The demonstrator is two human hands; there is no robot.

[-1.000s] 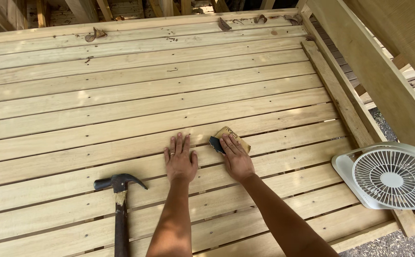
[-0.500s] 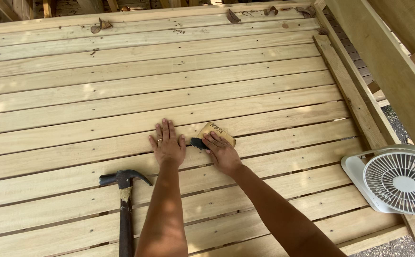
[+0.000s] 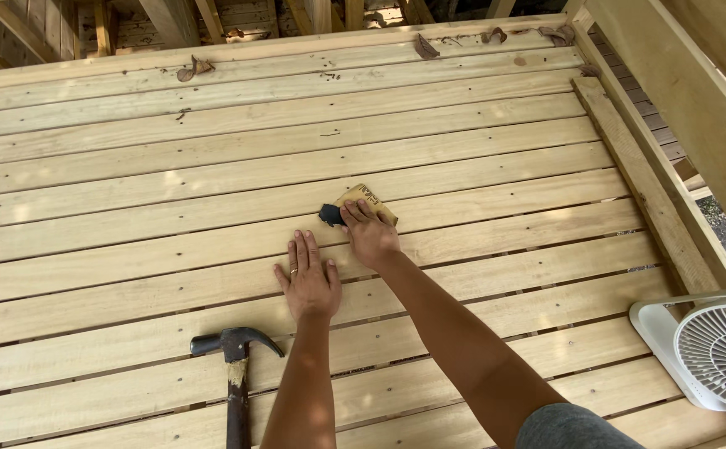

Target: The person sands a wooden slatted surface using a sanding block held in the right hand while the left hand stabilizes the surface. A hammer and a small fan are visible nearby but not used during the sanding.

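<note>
Your right hand (image 3: 369, 235) pushed sanding block (image 3: 356, 205) farther up deck boards (image 3: 463, 150) since earlier — fingers pressing it down. Left hand (image 3: 308, 283) flat, open, just below-left — hammer (image 3: 234, 366) behind.

The left hand (image 3: 309, 283) lies flat, palm down with fingers spread, on the pale wooden deck boards (image 3: 172, 166). Just beyond it, the right hand (image 3: 369, 234) presses on a tan sanding block (image 3: 365, 202) with a dark end. A claw hammer (image 3: 234, 366) lies near the left forearm. A white fan (image 3: 712, 349) sits well apart at the deck's right edge.
</note>
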